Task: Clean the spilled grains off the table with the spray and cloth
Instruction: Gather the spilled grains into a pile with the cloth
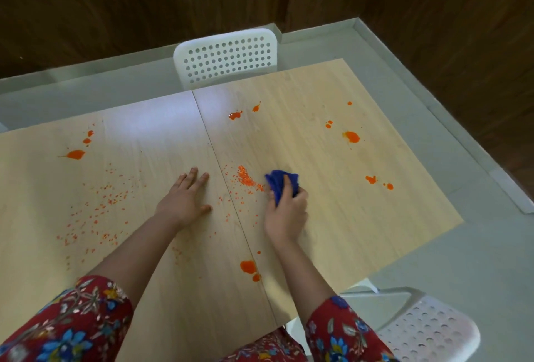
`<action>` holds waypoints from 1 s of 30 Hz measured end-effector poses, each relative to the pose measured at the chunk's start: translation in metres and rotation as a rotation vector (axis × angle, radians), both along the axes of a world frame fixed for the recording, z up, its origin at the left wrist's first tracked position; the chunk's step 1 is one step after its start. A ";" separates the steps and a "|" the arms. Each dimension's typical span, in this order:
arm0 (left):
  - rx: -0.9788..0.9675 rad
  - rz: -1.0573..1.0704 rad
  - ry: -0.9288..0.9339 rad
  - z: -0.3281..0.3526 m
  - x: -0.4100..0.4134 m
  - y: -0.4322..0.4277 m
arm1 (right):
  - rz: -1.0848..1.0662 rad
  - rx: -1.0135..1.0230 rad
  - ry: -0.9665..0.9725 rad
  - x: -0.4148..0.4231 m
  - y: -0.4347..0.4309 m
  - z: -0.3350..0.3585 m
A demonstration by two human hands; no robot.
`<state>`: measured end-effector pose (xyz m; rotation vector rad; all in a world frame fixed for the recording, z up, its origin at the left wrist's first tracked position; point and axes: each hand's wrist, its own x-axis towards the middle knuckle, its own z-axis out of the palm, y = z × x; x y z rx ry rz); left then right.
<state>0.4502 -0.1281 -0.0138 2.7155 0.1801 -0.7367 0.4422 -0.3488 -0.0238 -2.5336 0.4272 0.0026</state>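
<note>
- Hands, quick status?
- I see the left hand (185, 200) flat on the table (346, 231), fingers straight and spread, holding nothing. Right hand (286, 213) is curled round a bunched blue cloth (278, 182) and presses it on the wood. The hands are apart, and the seam (215, 156) between the two table halves runs between them.
- Where are the grains from there?
- The dense heap of orange grains (247, 178) sits just left of the cloth, between the two hands. Its near end touches the cloth edge. Its long axis runs diagonally, from far-left to near-right, into the cloth. Right hand is clearly nearer. A thin scatter (98, 211) lies left of the left hand, well apart from the cloth.
- So what's the next move?
- My call: sweep leftward and slightly away, along that diagonal, or the heap splits round the cloth. Orange blobs (351, 137) to the right of the right hand look wet, possibly sauce, but it's too blurry for me to say. Spray bottle isn't in view.
</note>
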 end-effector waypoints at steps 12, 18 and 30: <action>-0.054 0.056 -0.033 -0.003 -0.002 0.000 | -0.296 -0.081 0.053 0.054 -0.110 -0.008; -0.072 0.081 -0.033 -0.001 -0.002 -0.001 | -0.052 -0.005 -0.056 0.047 -0.007 -0.010; -0.115 0.124 -0.039 -0.003 -0.002 -0.001 | 0.019 -0.043 0.064 0.130 -0.025 0.000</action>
